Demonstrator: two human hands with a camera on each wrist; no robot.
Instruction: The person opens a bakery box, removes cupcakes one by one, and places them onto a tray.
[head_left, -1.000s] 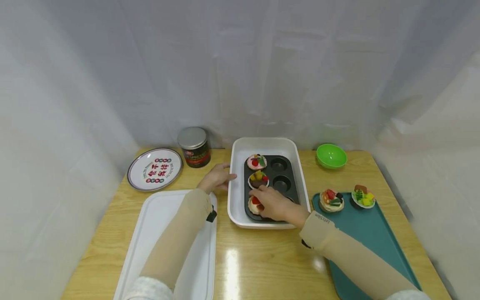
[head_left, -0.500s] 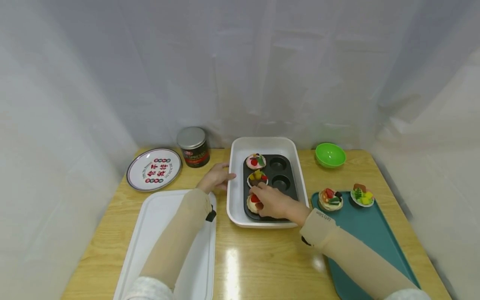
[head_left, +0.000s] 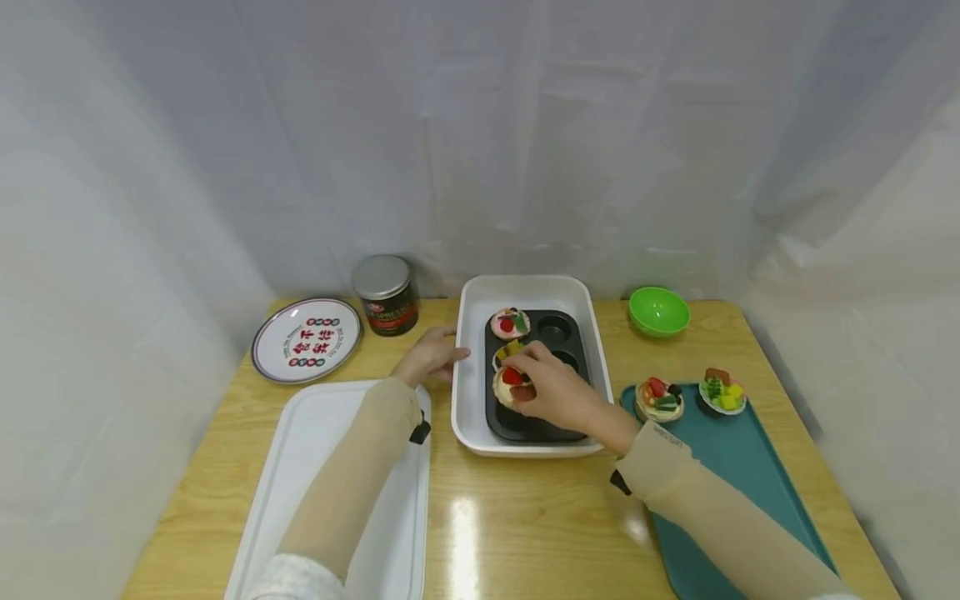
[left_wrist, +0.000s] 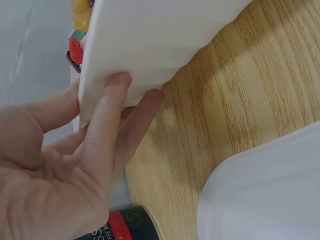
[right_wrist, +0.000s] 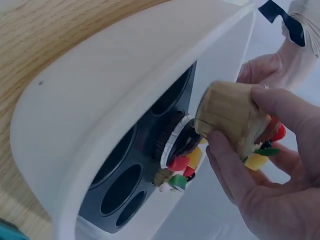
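My right hand (head_left: pixel 562 392) pinches a toy cupcake (right_wrist: pixel 227 112) between thumb and fingers. It has a tan pleated cup with fruit on top, and is held tilted above the black muffin tin (head_left: pixel 555 432). The tin lies in a white bin (head_left: pixel 471 417). A brown chocolate cupcake (right_wrist: pixel 177 142) and a pink-topped cupcake (head_left: pixel 511 323) sit in the tin's left column; the hand partly hides the chocolate one in the head view. My left hand (left_wrist: pixel 75 150) grips the bin's left wall, thumb over the rim and fingers along the outside.
A white tray (head_left: pixel 337 467) lies at left, below a printed plate (head_left: pixel 306 340) and an espresso can (head_left: pixel 386 296). At right, two more toy cakes, a fruit tart (head_left: pixel 659 400) and a green-and-yellow one (head_left: pixel 723 392), rest on a teal tray (head_left: pixel 738 467). Behind stands a green bowl (head_left: pixel 659 312).
My right hand has lifted the tan cupcake out of the tin's front left cup, leaving that cup bare. My left hand stays on the bin's wall.
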